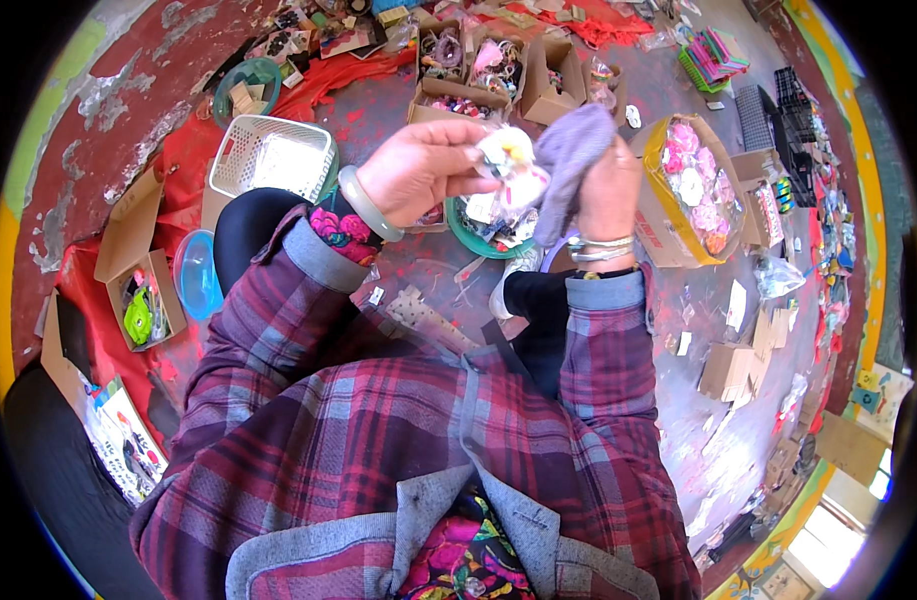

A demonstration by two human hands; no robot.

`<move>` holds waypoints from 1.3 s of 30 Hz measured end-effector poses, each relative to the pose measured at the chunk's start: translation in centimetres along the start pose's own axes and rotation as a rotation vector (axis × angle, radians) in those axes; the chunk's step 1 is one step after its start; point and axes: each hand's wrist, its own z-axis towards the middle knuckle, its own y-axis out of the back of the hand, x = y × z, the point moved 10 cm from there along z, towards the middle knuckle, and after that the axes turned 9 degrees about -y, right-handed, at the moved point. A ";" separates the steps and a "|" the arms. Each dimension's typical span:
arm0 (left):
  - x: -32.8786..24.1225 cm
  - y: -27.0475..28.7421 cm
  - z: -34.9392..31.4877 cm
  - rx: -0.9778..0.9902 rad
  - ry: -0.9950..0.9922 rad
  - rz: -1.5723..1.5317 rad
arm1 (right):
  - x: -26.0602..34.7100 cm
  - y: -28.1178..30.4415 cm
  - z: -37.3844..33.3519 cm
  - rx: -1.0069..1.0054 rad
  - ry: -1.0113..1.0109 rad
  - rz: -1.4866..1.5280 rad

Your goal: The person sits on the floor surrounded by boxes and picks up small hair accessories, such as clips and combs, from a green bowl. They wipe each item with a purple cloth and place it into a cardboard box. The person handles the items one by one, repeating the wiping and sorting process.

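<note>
My left hand (423, 172), with a pale bangle at the wrist, is closed in a pinch on a small white trinket (511, 165) with yellow and pink spots. The trinket looks blurred, so its exact kind is unclear. Bunched in my right hand (612, 195) is a grey-purple cloth (572, 165), its folds hanging just beside the trinket. I cannot tell whether the two touch. Beneath them stands a green basin (466, 241) with small packaged pieces inside, partly hidden by my hands.
Ahead are cardboard boxes (551, 85) of small accessories. A carton (658, 225) of pink and white pieces stands right. To the left are a white basket (221, 172), a blue basin (196, 275) and an open box (168, 310). My knees flank the green basin.
</note>
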 end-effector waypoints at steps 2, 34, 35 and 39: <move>-1.4 1.1 0.1 -0.046 -0.083 -0.080 | 0.2 0.3 0.0 0.102 -0.143 0.419; -1.5 15.1 -0.4 -0.373 -0.110 0.862 | -1.1 0.2 -0.2 0.084 -0.105 0.359; 0.0 16.7 -0.3 -0.360 -0.055 0.959 | -1.3 -0.3 -0.3 0.103 -0.118 0.362; 5.2 19.2 0.2 -0.251 0.098 1.346 | -0.8 -1.9 -0.9 0.174 -0.123 0.360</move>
